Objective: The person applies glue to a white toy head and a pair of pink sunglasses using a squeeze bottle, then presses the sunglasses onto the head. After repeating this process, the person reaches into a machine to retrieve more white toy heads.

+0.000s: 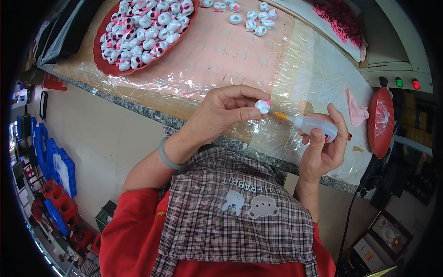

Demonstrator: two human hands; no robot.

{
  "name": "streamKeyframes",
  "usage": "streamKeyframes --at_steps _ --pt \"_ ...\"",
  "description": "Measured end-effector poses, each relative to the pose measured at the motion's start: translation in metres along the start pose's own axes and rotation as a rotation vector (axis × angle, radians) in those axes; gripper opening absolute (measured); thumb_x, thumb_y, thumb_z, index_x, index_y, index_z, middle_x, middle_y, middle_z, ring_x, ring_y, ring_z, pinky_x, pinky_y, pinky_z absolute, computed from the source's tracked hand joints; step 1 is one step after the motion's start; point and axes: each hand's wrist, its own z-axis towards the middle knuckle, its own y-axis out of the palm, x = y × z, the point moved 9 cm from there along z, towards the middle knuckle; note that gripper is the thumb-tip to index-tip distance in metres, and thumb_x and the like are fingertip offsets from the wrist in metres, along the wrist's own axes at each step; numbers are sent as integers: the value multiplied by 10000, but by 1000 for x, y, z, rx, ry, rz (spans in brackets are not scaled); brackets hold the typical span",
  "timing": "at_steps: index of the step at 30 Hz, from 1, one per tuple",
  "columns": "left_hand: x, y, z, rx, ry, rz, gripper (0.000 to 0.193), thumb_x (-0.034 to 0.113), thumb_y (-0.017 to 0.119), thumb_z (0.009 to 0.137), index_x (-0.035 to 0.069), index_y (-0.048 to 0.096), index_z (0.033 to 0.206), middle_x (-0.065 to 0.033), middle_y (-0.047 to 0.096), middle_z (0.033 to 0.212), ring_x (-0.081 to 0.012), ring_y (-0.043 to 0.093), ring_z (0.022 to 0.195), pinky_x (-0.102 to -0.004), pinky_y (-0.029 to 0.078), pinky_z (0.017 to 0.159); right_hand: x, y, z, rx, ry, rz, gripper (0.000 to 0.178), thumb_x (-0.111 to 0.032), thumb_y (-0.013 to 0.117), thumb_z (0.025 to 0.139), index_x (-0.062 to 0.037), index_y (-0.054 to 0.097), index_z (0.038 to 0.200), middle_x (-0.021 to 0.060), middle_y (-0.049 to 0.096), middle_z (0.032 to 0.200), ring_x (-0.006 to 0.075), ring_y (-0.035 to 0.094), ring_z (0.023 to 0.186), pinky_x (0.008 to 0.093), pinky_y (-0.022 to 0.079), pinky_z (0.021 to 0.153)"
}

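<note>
Between thumb and fingers, my left hand (220, 111) pinches a small rounded white piece (262, 107) with a pink bit on its upper edge. My right hand (326, 150) is wrapped around a translucent squeeze glue bottle (314, 127), tilted sideways. The bottle's yellow nozzle (281, 115) points at the white piece, with a small gap between them. Both hands are above the table's near edge. At the upper left, a red scalloped tray (102, 68) is heaped with similar white pieces with pink and black parts.
Loose white pieces (260, 30) lie at the table's far side. A heap of pink parts (339, 23) sits at the upper right. To the right are a pink cloth (356, 108), a red dish (381, 122) and green and red buttons (408, 83). Clear plastic film (295, 60) covers the tabletop.
</note>
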Motion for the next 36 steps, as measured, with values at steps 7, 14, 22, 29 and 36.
streamKeyframes --at_steps 7,14,22,29,36 --pt "0 -1 0 6 4 8 300 52 649 862 -37 598 1143 -129 650 1059 -199 658 940 -307 541 858 0 0 1 -13 9 -6 459 -254 610 923 38 488 1255 133 648 892 113 563 629 200 411 508" --pt "0 0 0 12 -8 13 285 50 642 866 -31 605 1137 -123 652 1061 -189 660 930 -300 541 853 1 1 1 -21 11 10 452 -252 609 925 38 490 1251 138 652 897 111 562 626 197 409 503" --pt "-2 0 0 4 -27 28 293 29 624 876 -22 607 1165 -107 667 1041 -158 655 930 -267 531 848 3 4 0 -39 22 34 444 -241 608 927 38 489 1250 147 654 909 111 564 623 195 410 503" --pt "-4 0 0 -20 -43 33 283 39 599 899 -18 606 1175 -103 669 1025 -152 655 927 -256 527 832 4 6 0 -13 -12 62 449 -237 607 927 38 477 1258 150 654 910 110 563 628 198 412 511" --pt "-3 0 0 -29 -29 0 286 25 585 904 -26 596 1185 -111 658 1050 -164 658 930 -264 534 833 5 2 -1 3 -5 37 447 -244 603 929 37 476 1253 149 657 898 112 563 632 199 411 513"
